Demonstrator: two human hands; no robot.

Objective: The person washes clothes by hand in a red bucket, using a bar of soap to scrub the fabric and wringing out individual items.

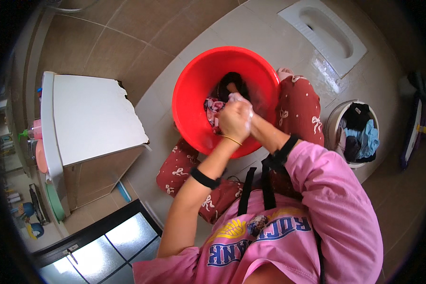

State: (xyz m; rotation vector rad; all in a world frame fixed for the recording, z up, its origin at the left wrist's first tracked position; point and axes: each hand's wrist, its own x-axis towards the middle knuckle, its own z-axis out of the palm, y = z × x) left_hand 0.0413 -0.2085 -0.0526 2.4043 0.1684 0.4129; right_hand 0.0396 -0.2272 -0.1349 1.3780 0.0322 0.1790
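Note:
A red basin sits on the floor between my knees. Low inside it lie a pink patterned cloth and a dark cloth. My left hand is closed in a fist over the basin, with white suds on its skin. Pressed against it, my right hand also looks closed and sudsy, partly covered by the left. Whatever is between the hands is hidden. Both forearms reach in over the near rim, a yellow band on my left wrist.
A white bucket of clothes stands at the right, near a squat toilet set in the tiled floor. At left is a white-topped cabinet. A dark-framed glass door lies at lower left.

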